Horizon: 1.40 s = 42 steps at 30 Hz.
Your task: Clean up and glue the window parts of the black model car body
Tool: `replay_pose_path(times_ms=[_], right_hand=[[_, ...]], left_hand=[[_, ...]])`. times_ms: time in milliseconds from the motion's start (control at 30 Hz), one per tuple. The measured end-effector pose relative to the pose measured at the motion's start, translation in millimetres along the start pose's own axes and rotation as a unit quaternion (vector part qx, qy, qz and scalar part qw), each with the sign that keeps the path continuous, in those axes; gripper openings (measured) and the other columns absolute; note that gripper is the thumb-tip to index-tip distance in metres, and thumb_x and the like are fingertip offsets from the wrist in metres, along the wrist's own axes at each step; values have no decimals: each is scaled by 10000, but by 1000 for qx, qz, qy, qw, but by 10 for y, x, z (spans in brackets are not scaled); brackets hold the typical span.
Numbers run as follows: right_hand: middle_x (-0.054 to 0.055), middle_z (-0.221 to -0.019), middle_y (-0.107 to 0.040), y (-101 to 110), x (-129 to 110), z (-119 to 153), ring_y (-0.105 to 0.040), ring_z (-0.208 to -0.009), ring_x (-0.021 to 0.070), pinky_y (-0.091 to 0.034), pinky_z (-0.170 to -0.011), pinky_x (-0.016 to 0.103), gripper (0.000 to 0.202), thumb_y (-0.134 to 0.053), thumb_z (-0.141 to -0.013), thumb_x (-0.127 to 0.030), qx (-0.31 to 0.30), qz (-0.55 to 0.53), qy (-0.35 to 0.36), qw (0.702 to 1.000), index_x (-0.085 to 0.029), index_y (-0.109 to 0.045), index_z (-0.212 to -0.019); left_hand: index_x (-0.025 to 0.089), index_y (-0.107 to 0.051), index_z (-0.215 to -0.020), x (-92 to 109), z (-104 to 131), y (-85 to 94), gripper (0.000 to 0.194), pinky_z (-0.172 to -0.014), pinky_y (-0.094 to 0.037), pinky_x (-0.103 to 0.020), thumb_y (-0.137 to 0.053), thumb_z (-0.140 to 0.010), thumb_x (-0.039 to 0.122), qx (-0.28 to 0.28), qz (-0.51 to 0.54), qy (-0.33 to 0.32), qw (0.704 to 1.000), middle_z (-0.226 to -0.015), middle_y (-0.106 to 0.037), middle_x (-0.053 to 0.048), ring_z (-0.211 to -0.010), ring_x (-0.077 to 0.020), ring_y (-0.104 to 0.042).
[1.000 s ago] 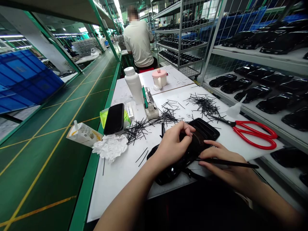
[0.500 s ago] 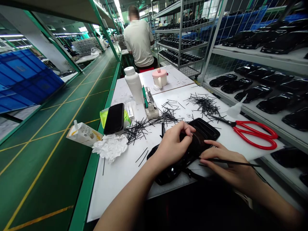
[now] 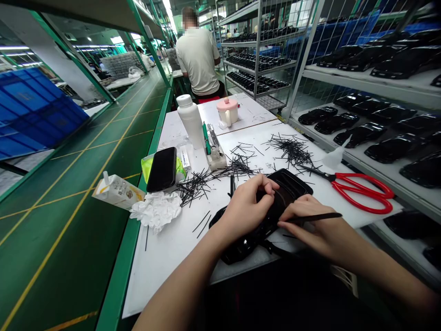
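Observation:
A glossy black model car (image 3: 294, 181) lies at an angle on the white work surface, partly covered by both hands. Over its middle, my left hand (image 3: 250, 202) is closed, thumb and fingers curled together against the body; anything pinched there is hidden. My right hand (image 3: 312, 223) is closed around a slim black tool (image 3: 322, 216), perhaps tweezers, its fingertips at the car's near side. Red-handled scissors (image 3: 361, 191) rest to the right. Thin black strips (image 3: 292, 149) lie in loose heaps beyond the car, with another heap (image 3: 196, 186) to the left.
Left of the hands are a crumpled white tissue (image 3: 156, 211), a drink carton (image 3: 119, 193) and a phone (image 3: 161, 169). Farther back stand a white bottle (image 3: 191, 122) and a pink-lidded mug (image 3: 227, 112). A green conveyor (image 3: 76, 202) runs left; racks of model cars (image 3: 365, 135) stand right.
My right hand has turned and drawn in closer to the car, its fingers more curled, and the black tool's rear end has swung upward and left. My left hand stays on the car.

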State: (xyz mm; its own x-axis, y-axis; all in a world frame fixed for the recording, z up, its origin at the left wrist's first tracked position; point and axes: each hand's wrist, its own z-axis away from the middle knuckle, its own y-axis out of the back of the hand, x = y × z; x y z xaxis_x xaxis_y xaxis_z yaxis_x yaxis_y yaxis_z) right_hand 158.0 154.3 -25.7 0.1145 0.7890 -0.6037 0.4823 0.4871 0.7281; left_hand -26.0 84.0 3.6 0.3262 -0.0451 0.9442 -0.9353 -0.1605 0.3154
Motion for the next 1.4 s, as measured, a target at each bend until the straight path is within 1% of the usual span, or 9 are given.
replay_pose_path(times_ms=[333,567,700,933,1133,1200,1267,1333,1400], right_hand=[[-13,-731,-620,-20,-43,-30,-500,-682,180,-385,-672,330,125,-522,-958,-186,3,24,0,1000,-225,-552,-842],[16,-830,-621,39,59,68,-573,-792,205,-436,-706,336,144,-559,-963,-357,18,-76,-109,991,-246,-625,-898],[23,-844,-624,10,53,77,-551,-852,217,-436,-744,349,127,-566,-959,-326,11,-55,-80,995,-247,-624,-878],[17,-808,-638,-24,40,57,-507,-826,215,-426,-708,340,118,-558,-963,-288,-5,-29,-56,998,-245,-612,-868],[30,-803,-652,-52,27,43,-546,-802,222,-444,-708,352,134,-550,-956,-296,-2,-22,-56,998,-237,-619,-858],[25,-798,-651,40,11,28,-577,-787,217,-459,-703,345,142,-566,-949,-334,-3,-44,-70,997,-244,-630,-860],[20,-772,-640,227,21,8,-599,-747,207,-472,-666,324,173,-597,-931,-399,22,-78,-96,992,-253,-634,-845],[25,-721,-611,473,88,-14,-593,-682,198,-463,-598,308,240,-601,-922,-463,88,-87,-121,985,-253,-611,-807],[30,-679,-576,702,224,-41,-570,-638,198,-442,-567,316,324,-532,-943,-520,139,-18,-147,979,-248,-556,-768]], left_hand=[[222,-434,-776,4,21,-14,143,-926,-466,-349,-468,-820,90,0,-22,0,1000,-1057,-675,-51,-1049,-199,-609],[223,-434,-774,-16,11,6,144,-929,-474,-342,-471,-805,88,-8,-30,-2,1000,-1078,-681,-46,-1049,-197,-611],[224,-433,-774,-18,10,8,143,-934,-474,-342,-466,-810,90,-10,-26,-3,1000,-1072,-685,-45,-1060,-197,-614],[225,-427,-768,-18,17,13,136,-933,-472,-351,-466,-816,104,-11,-31,-8,999,-1071,-683,-43,-1046,-201,-616],[224,-433,-776,-35,9,17,139,-934,-472,-348,-468,-808,92,-12,-21,-11,1000,-1066,-683,-48,-1052,-200,-612],[222,-435,-781,-39,4,17,140,-936,-471,-352,-468,-805,88,-10,-16,-13,1000,-1068,-680,-51,-1049,-200,-611],[221,-432,-780,-38,1,18,140,-938,-470,-355,-471,-810,90,-8,-11,-9,1000,-1069,-677,-53,-1049,-200,-612],[221,-427,-778,-32,-1,22,139,-937,-472,-358,-474,-823,98,-7,-7,-2,1000,-1073,-676,-56,-1053,-200,-615],[221,-425,-775,-27,-1,29,138,-934,-474,-362,-475,-834,108,-9,-8,4,1000,-1080,-676,-60,-1054,-203,-618]])
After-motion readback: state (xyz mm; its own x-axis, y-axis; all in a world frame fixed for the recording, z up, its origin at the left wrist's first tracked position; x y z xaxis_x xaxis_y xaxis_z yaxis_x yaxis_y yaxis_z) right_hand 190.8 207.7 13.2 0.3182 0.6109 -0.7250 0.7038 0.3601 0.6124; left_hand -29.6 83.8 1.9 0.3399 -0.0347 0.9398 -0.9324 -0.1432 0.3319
